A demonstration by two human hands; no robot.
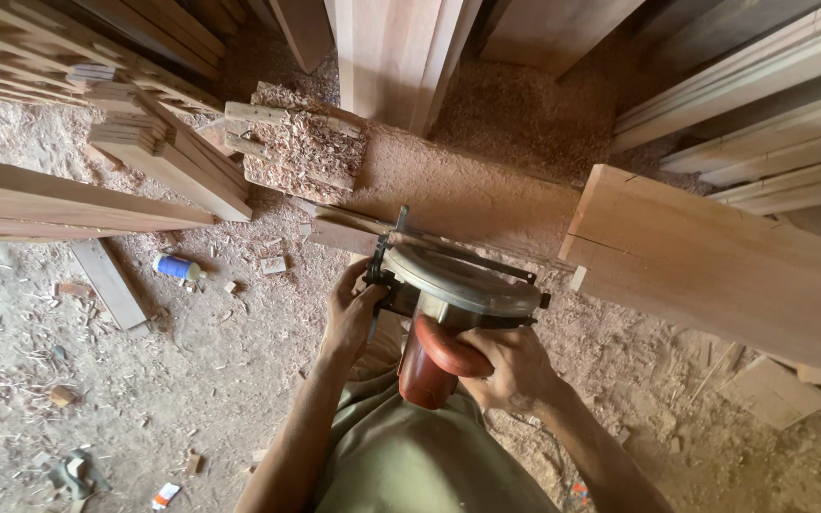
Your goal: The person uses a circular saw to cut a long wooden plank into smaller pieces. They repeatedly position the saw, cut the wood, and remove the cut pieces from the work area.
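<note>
Circular saw (pixel 448 304), both hands gripping, sawdust floor (pixel 192 361)

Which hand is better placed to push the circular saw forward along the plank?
Probably the right hand: it wraps the red handle at the rear of the circular saw, behind the blade guard. The left hand grips the saw's left side, steadying it on the plank.

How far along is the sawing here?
Done: sawdust covers the floor, and cut boards lie stacked at the left. In hand: both hands grip the red circular saw, left hand at its front, right hand on the handle. Left: the big plank looks whole; how far this cut has gone is hidden.
</note>
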